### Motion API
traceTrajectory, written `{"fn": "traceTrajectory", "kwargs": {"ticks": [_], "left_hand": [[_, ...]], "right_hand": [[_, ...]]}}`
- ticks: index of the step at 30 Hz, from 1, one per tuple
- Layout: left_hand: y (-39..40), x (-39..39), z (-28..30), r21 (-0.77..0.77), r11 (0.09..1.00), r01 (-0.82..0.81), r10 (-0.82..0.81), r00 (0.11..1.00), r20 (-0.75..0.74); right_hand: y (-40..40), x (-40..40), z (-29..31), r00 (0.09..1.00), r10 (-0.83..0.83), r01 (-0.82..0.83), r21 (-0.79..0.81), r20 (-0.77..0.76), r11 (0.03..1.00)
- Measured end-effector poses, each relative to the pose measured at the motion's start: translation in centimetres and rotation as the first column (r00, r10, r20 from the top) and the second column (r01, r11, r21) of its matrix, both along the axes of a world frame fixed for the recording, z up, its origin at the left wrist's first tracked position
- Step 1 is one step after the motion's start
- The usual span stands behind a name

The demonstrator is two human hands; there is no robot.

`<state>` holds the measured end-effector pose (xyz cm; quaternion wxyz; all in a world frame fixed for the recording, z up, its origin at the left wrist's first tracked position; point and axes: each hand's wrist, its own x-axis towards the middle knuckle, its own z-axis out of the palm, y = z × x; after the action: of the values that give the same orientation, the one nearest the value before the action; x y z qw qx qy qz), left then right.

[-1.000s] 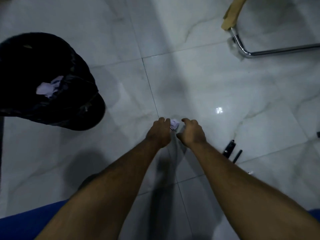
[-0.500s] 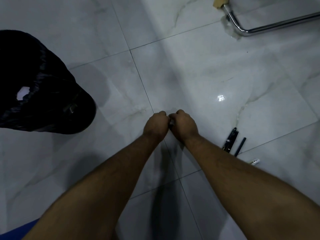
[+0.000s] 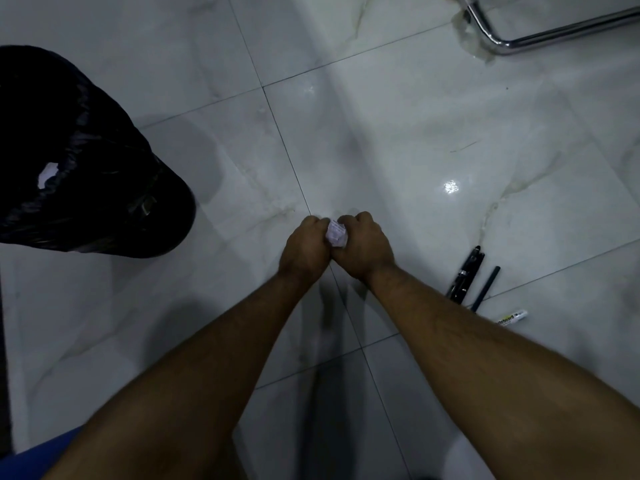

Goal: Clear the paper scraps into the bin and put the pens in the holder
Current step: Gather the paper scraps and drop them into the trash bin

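Note:
A small pale lilac paper scrap [image 3: 336,234] is pinched between my left hand [image 3: 304,247] and my right hand [image 3: 365,245], both closed on it just above the floor. The bin [image 3: 86,174], lined with a black bag, stands to the left; a pale scrap [image 3: 46,174] shows inside it. Dark pens [image 3: 465,275] and a thinner dark pen [image 3: 486,287] lie on the floor right of my right wrist. A white marker [image 3: 512,317] pokes out from behind my right forearm. No pen holder is in view.
The floor is glossy white marble tile [image 3: 433,133] with grout lines and a bright light reflection. A chrome chair leg [image 3: 540,32] curves along the floor at the top right. Blue cloth [image 3: 31,459] shows at the bottom left.
My two hands came together around the scrap on the floor and now hold it crumpled between them. The camera view has tilted slightly, shifting the bin and pens.

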<state>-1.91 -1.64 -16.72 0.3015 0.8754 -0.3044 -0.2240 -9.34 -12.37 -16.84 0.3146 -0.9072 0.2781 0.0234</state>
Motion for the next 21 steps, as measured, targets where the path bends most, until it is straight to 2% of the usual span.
{"fn": "traceTrajectory", "kwargs": {"ticks": [4,10,14,17,21], "left_hand": [[0.0,0.8,0.8,0.046,0.999,0.003,-0.008,0.994,0.110],[-0.5,2.2,0.5,0.195,0.979,0.052,-0.067,0.995,0.074],[-0.8,2.0,0.4,0.228,0.973,0.036,-0.058,0.994,0.088],[-0.8,1.7,0.3,0.227,0.974,0.001,-0.024,0.995,0.098],[-0.4,1.6,0.4,0.137,0.991,-0.008,-0.002,0.997,0.078]], "right_hand": [[0.2,0.4,0.0,0.999,0.016,-0.017,-0.060,-0.030,0.998],[0.8,1.1,0.3,1.000,0.023,-0.024,-0.071,-0.007,0.997],[0.6,1.2,0.2,1.000,0.029,-0.030,-0.088,-0.010,0.996],[0.3,1.3,0.1,0.999,0.036,-0.038,-0.117,-0.019,0.992],[0.1,1.0,0.1,0.999,0.035,-0.039,-0.090,-0.041,0.995]]}}
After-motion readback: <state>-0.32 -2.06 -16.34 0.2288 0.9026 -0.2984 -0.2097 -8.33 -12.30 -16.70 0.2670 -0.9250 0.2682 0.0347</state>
